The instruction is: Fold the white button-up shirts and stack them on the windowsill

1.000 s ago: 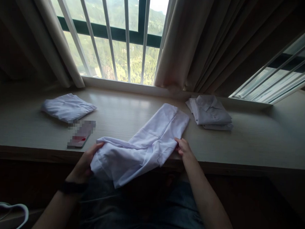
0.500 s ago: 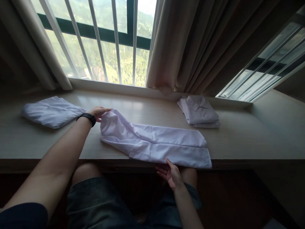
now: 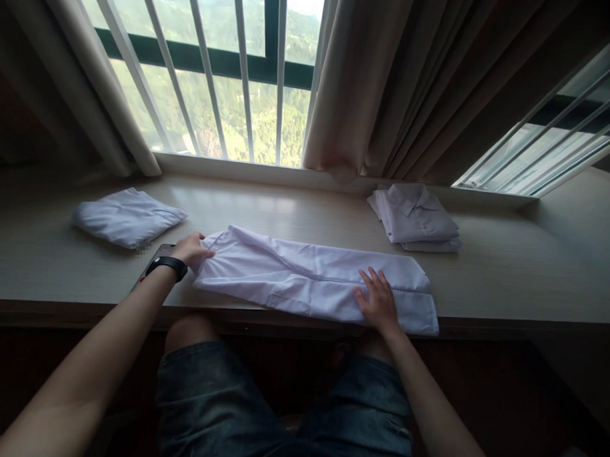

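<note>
A long white garment [image 3: 308, 278] lies folded lengthwise across the wooden window ledge [image 3: 508, 282], close to its front edge. My left hand [image 3: 191, 249], with a black band on the wrist, grips the garment's left end. My right hand [image 3: 378, 302] rests flat, fingers spread, on the garment's right part. My knees in dark shorts show below the ledge.
A folded white cloth [image 3: 128, 216] lies at the left of the ledge, with a phone [image 3: 154, 260] partly hidden under my left wrist. A stack of folded white shirts [image 3: 415, 218] sits at the back right. Beige curtains [image 3: 390, 85] hang behind, beside a barred window [image 3: 230, 72].
The garment went from bunched and hanging off the edge to lying flat along the ledge. My right hand rose from below the edge onto the cloth; my left hand still holds the left end.
</note>
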A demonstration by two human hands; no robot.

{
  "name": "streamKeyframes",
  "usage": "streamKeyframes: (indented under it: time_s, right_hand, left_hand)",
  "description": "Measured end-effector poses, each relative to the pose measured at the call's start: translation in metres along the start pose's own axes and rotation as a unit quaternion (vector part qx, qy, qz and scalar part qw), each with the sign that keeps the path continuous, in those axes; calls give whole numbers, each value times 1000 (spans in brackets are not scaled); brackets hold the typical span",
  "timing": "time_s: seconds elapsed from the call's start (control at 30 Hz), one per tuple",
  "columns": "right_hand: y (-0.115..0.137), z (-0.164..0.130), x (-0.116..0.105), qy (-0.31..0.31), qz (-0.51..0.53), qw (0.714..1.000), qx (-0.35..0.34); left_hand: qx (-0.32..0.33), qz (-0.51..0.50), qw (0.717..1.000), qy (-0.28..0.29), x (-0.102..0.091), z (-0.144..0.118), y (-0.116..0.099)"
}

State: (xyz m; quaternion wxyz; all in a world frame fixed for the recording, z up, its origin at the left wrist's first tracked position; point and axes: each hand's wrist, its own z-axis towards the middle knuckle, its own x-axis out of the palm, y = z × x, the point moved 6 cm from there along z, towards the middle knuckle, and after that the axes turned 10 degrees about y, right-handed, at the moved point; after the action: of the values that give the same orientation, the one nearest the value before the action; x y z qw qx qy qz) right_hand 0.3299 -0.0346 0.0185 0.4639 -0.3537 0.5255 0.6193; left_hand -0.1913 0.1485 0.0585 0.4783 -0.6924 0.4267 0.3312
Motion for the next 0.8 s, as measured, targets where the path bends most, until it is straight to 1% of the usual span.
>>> streamKeyframes:
  time_s: [0.07,0.1,0.13,0.17,0.2,0.23,0.27,0.3,0.33,0.37,0.43,0.5,0.57,0.63,0.7,0.8]
  right_hand:
    - [-10,19,18,56,-74,996,-6]
    - [-15,24,27,83,-99,992,-5]
    - [-19,27,35,103,-118,988,-8]
    - [-21,28,42,116,-130,985,-12]
    - [-23,28,46,119,-138,983,-16]
    - [-24,27,49,115,-141,983,-20]
    - [-25,26,50,108,-140,984,-24]
    - [-26,24,50,99,-136,985,-28]
    - [-26,24,49,87,-129,987,-32]
    - [-26,23,46,70,-117,990,-39]
    - [-25,21,36,29,-79,995,-61]
    - [-19,20,24,-15,-28,995,-93]
    - [-8,20,12,-44,22,991,-124]
    - [13,25,5,-42,69,986,-145]
    - [45,35,6,-4,108,980,-167]
    - [104,56,19,77,118,966,-219]
  left_hand:
    - [-22,80,996,-19,-3,-5,0]
    - [-26,109,993,-42,-4,-12,-5]
    - [-18,131,988,-79,-4,-21,-14]
    - [2,145,981,-125,-3,-33,-26]
    - [36,152,972,-174,1,-48,-42]
    - [87,149,964,-203,8,-62,-60]
    - [150,135,959,-201,20,-75,-79]
    - [216,120,954,-169,35,-86,-96]
    - [269,108,949,-123,52,-95,-111]
    - [302,100,945,-78,69,-102,-122]
    - [318,93,943,-16,96,-108,-132]
    - [306,79,949,13,112,-105,-130]
    - [304,56,950,32,118,-99,-125]
    - [316,38,947,49,119,-95,-120]
    - [327,39,942,59,115,-95,-117]
    - [323,73,941,65,108,-97,-109]
